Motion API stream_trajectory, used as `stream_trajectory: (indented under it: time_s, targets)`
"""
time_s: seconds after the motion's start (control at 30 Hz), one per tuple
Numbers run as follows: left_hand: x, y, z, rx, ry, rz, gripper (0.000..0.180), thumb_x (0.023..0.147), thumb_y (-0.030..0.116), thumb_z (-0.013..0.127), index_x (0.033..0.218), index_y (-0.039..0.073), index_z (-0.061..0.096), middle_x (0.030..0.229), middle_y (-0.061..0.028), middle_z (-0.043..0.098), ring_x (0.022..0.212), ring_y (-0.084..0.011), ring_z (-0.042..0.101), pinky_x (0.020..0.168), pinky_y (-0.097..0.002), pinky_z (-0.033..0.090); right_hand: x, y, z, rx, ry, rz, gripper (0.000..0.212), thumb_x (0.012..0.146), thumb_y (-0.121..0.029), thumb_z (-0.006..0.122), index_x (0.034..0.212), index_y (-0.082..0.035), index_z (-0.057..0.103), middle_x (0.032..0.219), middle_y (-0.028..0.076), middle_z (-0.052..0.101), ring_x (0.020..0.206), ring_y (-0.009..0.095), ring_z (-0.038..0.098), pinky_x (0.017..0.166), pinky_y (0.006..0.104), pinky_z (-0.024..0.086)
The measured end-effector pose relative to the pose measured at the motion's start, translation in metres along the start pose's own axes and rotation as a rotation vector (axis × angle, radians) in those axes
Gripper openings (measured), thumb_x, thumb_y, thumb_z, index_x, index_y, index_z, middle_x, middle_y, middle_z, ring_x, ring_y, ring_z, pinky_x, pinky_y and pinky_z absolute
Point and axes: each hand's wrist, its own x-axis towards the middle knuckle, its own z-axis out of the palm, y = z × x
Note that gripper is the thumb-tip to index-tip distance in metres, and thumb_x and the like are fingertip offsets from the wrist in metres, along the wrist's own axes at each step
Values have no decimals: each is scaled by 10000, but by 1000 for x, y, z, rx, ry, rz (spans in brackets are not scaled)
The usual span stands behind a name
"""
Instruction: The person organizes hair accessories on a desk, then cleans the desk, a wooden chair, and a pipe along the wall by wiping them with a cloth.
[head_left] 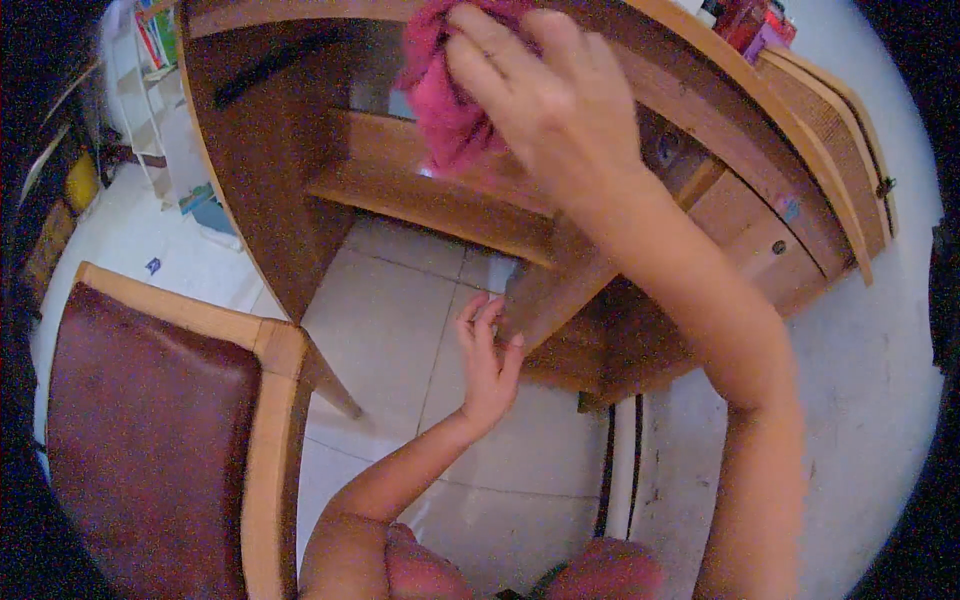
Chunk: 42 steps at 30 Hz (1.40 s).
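Observation:
A crumpled pink cloth [450, 110] is bunched under the fingers of my right hand [560, 110], up at the front of the wooden desk [250, 160]. The hand is closed on it and hides part of the desk's front edge. Lower down, my left hand [488, 365] is open and holds nothing, its fingers loosely bent and apart. It is nearest to the end of an upright wooden panel [550, 295] under the desk; whether the fingertips touch it I cannot tell.
A chair [160, 400] with a dark red padded part and wooden frame stands at the left. A drawer with a round lock [779, 247] is at the right. White shelves [150, 110] stand far left. Light tiles [390, 330] cover the floor.

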Motion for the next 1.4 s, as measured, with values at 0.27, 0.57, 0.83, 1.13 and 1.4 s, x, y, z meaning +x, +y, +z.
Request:
stream_trajectory:
  time_s: [0.27, 0.57, 0.83, 1.13, 1.4]
  targets:
    - [23, 2, -12, -40, 84, 32, 458, 901, 98, 501, 1336, 50, 365, 1339, -150, 284, 1050, -230, 475, 824, -314, 473, -17, -3, 7, 83, -7, 83, 287, 750, -198, 537, 1031, -150, 573, 1171, -15, 589, 933, 209, 536, 746, 319, 452]
    - [131, 108, 26, -481, 267, 513, 628, 979, 383, 309, 1440, -15, 156, 1491, -192, 150, 1361, -328, 206, 1100, -446, 192, -49, 21, -20, 216, 69, 194, 355, 730, -185, 577, 1074, -112, 626, 1183, 16, 615, 969, 209, 532, 805, 327, 427]
    - [171, 132, 46, -68, 487, 336, 768, 964, 430, 347, 1451, -11, -52, 1494, -274, -122, 1390, -429, -73, 1116, -491, 27, -45, 69, -76, 321, -19, 95, 277, 856, -132, 540, 1119, -119, 626, 1221, 123, 582, 1157, 304, 503, 966, 397, 400]
    - [279, 124, -95, -223, 872, 146, 701, 981, 284, 409, 1461, 20, -28, 1522, -197, -53, 1411, -339, 17, 1140, -446, 68, -12, 82, -68, 354, -381, 343, 631, 661, -94, 674, 1270, -128, 515, 1453, 139, 310, 1324, 354, 296, 1088, 453, 261]
    - [375, 87, -274, -979, 531, 93, 339, 936, 298, 427, 1193, 88, 494, 1154, -97, 572, 983, -246, 596, 824, -370, 527, -4, 80, -72, 558, -381, 383, 704, 621, -60, 695, 1286, -129, 476, 1436, 155, 325, 1325, 369, 296, 1090, 471, 253]
